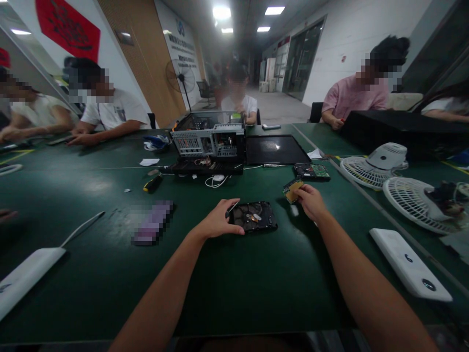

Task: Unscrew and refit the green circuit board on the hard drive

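Observation:
In the middle of the green table lies a black hard drive (262,224), its underside facing up. My left hand (220,218) is closed around its left end, thumb along the near edge and fingers at the far edge. A thin light-coloured sliver shows by those fingertips; I cannot make out what it is. Just right of the drive, my right hand (310,201) pinches a small circuit board (292,190) above the table. Beyond it sits another hard drive (312,171) with a green board showing.
An opened computer case (208,142) stands ahead, beside a black side panel (276,149). A screwdriver (152,184) and a blurred purple phone-shaped thing (153,222) lie left. White fan parts (414,203) and a white power bank (410,264) are right. Several people sit around.

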The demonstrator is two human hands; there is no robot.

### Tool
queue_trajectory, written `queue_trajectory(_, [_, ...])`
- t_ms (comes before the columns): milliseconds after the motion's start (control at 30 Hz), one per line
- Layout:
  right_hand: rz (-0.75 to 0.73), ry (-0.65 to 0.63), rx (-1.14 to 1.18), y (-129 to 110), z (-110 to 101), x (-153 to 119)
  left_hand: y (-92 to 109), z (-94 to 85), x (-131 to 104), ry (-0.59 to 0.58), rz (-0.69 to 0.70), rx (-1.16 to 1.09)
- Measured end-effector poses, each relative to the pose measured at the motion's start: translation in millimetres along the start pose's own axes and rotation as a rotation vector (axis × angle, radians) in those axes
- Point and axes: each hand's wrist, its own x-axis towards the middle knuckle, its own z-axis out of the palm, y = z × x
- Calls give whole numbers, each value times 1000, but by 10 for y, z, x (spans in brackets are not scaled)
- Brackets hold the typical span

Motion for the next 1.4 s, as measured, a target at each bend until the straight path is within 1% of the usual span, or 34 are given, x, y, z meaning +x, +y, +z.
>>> queue_trajectory(67, [48,-34,76,-20,19,-22,41,2,-22,-56,16,-22])
queue_trajectory(167, [100,-68,160,-74,25,-60,93,14,-40,-100,18,-39])
queue_trajectory(233, [125,-76,208,-110,29,-79,115,21,-47,-106,20,-29])
queue_trajectory(433, [179,-56,333,-172,49,-80,129,-6,-30,-78,54,49])
queue_trajectory(533, [205,-53,368,-212,40,-78,106,-25,-6,-57,92,97])
queue_trajectory(633, [235,-42,423,-265,27,-90,54,-30,11,-31,108,90])
queue_trajectory(767, [263,-18,496,-312,32,-114,-38,-32,30,49,94,83])
queue_trajectory(867, [274,-23,520,-313,46,-124,-87,-32,45,120,63,100])
queue_trajectory(1000, [308,-35,626,-316,52,-120,-101,-16,56,167,-34,83])
queue_trajectory(1100, [249,1,588,-332,53,-119,-90,9,57,193,-101,59])
queue_trajectory(1167, [221,-6,511,-335,67,-131,-78,25,56,207,-136,40])
queue_trajectory(1267, [240,-80,388,-314,120,-173,-53,42,55,211,-153,23])
queue_trajectory(1400, [248,-153,332,-262,235,-246,-25,66,73,237,-111,50])
